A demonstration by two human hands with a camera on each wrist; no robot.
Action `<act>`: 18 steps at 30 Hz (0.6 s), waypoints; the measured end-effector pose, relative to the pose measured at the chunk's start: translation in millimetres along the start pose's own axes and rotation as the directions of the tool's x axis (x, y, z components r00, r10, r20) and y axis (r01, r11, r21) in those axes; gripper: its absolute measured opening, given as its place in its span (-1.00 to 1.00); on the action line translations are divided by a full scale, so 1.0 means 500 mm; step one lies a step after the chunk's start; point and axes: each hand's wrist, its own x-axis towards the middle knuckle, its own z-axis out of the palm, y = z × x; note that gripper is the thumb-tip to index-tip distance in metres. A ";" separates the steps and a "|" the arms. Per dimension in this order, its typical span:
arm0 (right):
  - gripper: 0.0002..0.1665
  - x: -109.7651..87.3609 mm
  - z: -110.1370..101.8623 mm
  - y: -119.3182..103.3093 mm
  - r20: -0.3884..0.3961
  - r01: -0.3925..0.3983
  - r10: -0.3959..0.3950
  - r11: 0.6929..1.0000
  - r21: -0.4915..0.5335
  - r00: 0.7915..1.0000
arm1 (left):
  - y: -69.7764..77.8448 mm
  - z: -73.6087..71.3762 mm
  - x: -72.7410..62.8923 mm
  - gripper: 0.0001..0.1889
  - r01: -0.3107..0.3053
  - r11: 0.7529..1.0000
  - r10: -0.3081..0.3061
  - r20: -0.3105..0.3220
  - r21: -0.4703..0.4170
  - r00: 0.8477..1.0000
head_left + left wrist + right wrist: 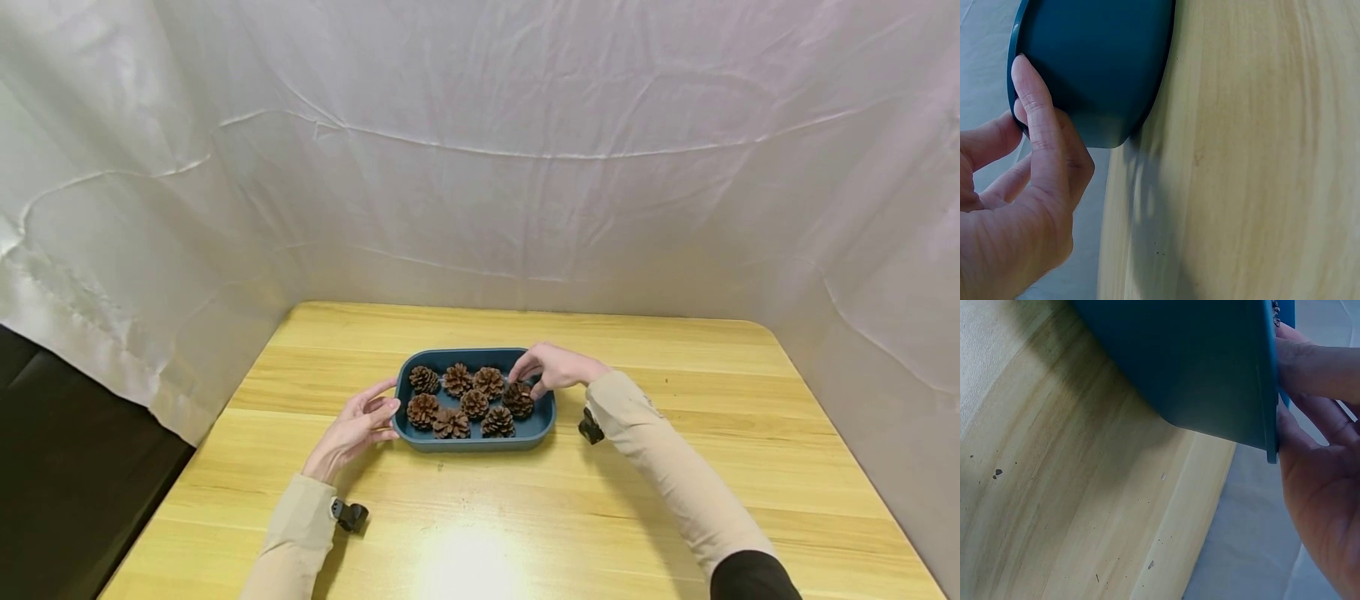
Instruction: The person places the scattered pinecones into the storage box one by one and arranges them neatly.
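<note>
A dark blue, round-cornered tray (468, 446) stands on the wooden table with several brown pine cones in it, such as one cone (423, 410) at the left and one (498, 422) at the front. My left hand (363, 427) grips the tray's left end. In the left wrist view, that hand (1035, 162) has its thumb and fingers at the rim. Over the tray's right end reaches my right hand (558, 368), its thumb and fingertips around the rightmost pine cone (517, 402). The right wrist view shows this hand (1322, 444) past the rim, with the cone mostly hidden.
The pale wooden table (675, 467) reaches out on both sides of the tray. Small dark crumbs (999, 472) lie on it. White sheeting (525, 167) hangs behind and at the sides. A dark surface (67, 450) is at the far left.
</note>
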 end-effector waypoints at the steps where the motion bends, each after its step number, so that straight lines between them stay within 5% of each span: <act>1: -0.51 0.000 0.000 0.000 0.002 0.004 -0.004 1.000 0.003 1.000 | 0.000 0.001 0.000 -0.31 -0.002 1.000 0.002 -0.002 -0.002 1.000; 18: -0.53 -0.004 -0.003 0.015 -0.039 0.059 -0.057 0.996 0.069 0.998 | 0.002 0.001 0.000 -0.31 0.011 1.000 -0.011 -0.004 0.010 1.000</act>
